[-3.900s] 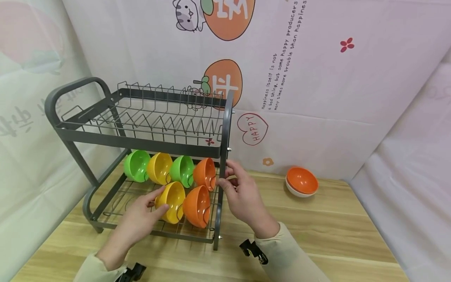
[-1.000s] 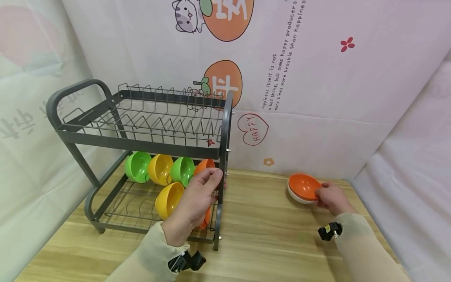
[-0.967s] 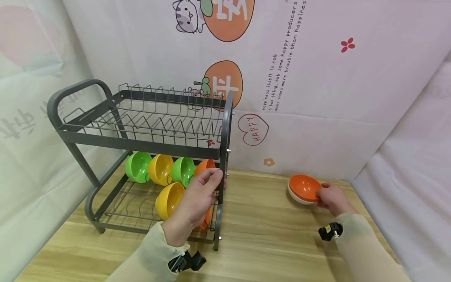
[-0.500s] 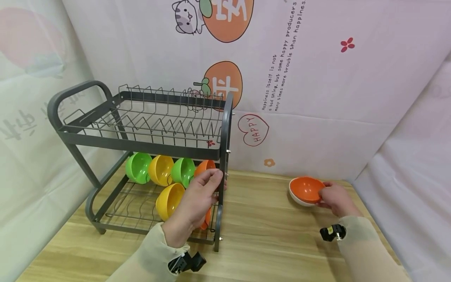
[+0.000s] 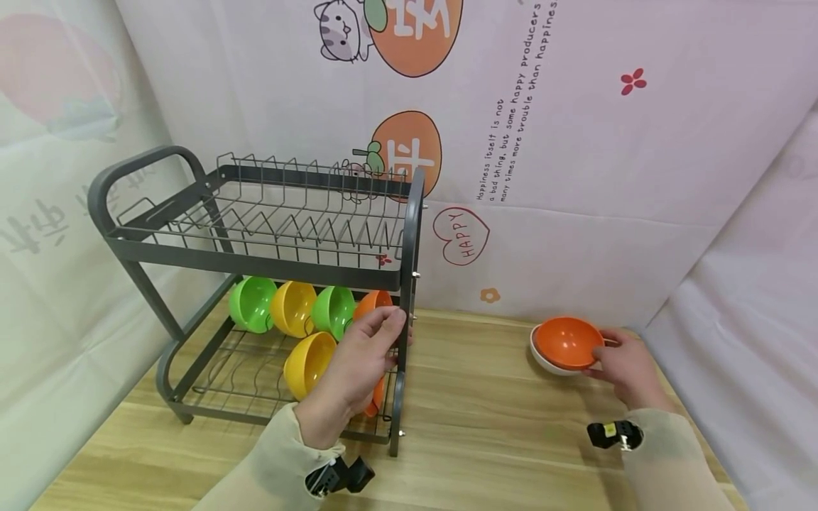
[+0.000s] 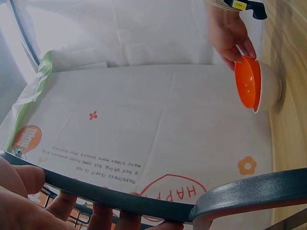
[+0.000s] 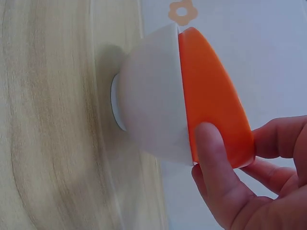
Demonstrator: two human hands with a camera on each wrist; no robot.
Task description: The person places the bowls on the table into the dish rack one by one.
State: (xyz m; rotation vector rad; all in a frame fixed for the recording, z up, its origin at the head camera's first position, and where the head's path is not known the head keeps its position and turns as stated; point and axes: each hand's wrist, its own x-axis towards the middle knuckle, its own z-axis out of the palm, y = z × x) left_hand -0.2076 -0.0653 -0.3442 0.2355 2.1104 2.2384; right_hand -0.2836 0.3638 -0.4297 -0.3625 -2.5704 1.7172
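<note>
My left hand (image 5: 361, 355) grips the right upright of a grey two-tier dish rack (image 5: 255, 264), its fingers curled round the bar in the left wrist view. At the table's right my right hand (image 5: 629, 365) pinches the rim of an orange bowl (image 5: 569, 342), thumb on one side and fingers on the other. That bowl sits tilted in a white bowl (image 7: 153, 96), its right side raised above the white rim. On the lower tier, a yellow bowl (image 5: 303, 365) stands on edge left of my left hand, which mostly covers a front orange bowl (image 5: 375, 397).
Behind these on the lower tier stand a green bowl (image 5: 252, 305), a yellow bowl (image 5: 292, 309), another green bowl (image 5: 332, 311) and an orange bowl (image 5: 373, 301). Printed cloth (image 5: 575, 142) hangs behind the wooden table (image 5: 486, 426).
My left hand has left the front yellow bowl for the rack's upright. My right hand has gone from the rack to the orange bowl, whose right side has risen while both bowls shifted slightly right.
</note>
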